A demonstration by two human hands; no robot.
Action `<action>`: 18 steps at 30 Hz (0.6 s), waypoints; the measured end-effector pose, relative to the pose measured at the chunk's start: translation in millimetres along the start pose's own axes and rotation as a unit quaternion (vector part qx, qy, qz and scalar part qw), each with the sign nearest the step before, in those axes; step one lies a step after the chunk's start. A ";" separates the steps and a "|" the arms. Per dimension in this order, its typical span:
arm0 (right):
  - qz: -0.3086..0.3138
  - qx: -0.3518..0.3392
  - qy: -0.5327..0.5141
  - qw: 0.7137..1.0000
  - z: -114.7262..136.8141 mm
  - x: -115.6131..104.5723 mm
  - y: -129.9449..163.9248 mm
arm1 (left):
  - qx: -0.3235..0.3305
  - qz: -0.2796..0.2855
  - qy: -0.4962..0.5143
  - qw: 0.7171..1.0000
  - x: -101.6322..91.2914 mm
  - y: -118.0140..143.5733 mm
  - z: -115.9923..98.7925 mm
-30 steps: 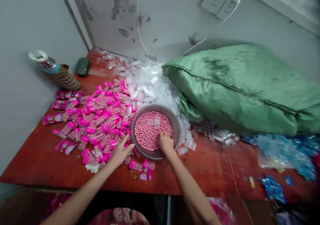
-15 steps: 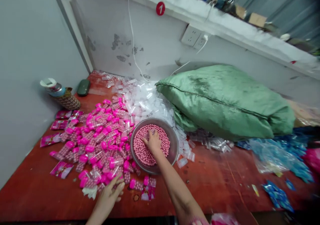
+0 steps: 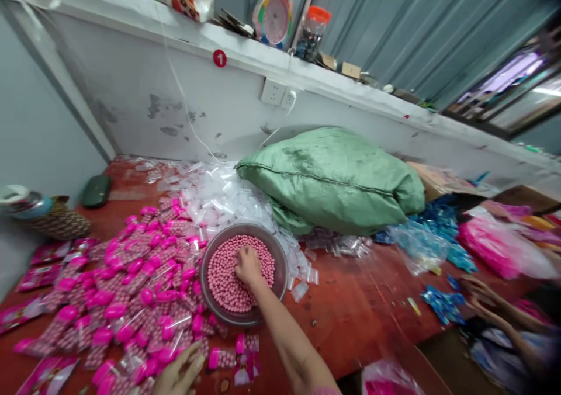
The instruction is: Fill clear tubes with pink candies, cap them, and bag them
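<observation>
My right hand (image 3: pixel 248 265) reaches into a grey metal bowl (image 3: pixel 280 249), its fingers curled down into small round pink beads (image 3: pixel 224 275). What those fingers hold, if anything, is hidden. At the bottom edge, my left hand (image 3: pixel 179 374) is partly cut off and slightly blurred, its fingers stretched out and nothing seen in them. Beside it and to the left spreads a heap of small clear bottles (image 3: pixel 135 287) filled with pink beads, with bright pink caps. One capped bottle (image 3: pixel 222 359) lies apart, just right of my left hand, next to a pink printed packet (image 3: pixel 246 367).
Empty clear containers (image 3: pixel 223 193) are piled behind the bowl, against a large green sack (image 3: pixel 328 179). A flask (image 3: pixel 52 214) and a dark green case (image 3: pixel 96 191) stand at left. Blue packets (image 3: pixel 443 303) lie at right near another person's hands (image 3: pixel 482 295).
The view has swung right, bringing another person's hands and more of the shelf into sight. My right hand stays in the bowl, its fingers now more curled. My left hand sits lower in view.
</observation>
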State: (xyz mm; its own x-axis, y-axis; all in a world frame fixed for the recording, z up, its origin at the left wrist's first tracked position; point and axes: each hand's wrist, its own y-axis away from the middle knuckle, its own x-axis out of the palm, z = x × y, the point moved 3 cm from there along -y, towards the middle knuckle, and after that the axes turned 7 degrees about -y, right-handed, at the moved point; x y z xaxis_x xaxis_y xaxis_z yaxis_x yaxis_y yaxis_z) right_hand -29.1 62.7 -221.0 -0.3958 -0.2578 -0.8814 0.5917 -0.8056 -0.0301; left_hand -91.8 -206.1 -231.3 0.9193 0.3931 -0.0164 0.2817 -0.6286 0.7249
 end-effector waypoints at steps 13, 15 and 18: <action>-0.076 -0.096 -0.102 0.987 39.9 -99.2 -82.6 | 0.045 -0.063 0.031 0.996 2.9 11.6 21.2; -0.101 -0.097 -0.104 0.985 51.6 -125.8 -120.2 | 0.049 -0.047 0.033 0.997 1.5 10.9 17.3; -0.170 -0.110 -0.112 0.973 52.4 -151.6 -136.5 | 0.059 -0.030 0.035 0.997 1.4 5.9 8.5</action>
State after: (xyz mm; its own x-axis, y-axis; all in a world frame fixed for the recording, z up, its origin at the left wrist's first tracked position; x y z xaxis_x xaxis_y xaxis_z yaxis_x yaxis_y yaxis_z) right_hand -86.7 183.8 -58.5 -0.7234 -0.1271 -0.6786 0.5269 -0.7367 -0.4238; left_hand -86.5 -215.0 -232.9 0.8797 0.4756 -0.0061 0.3695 -0.6754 0.6382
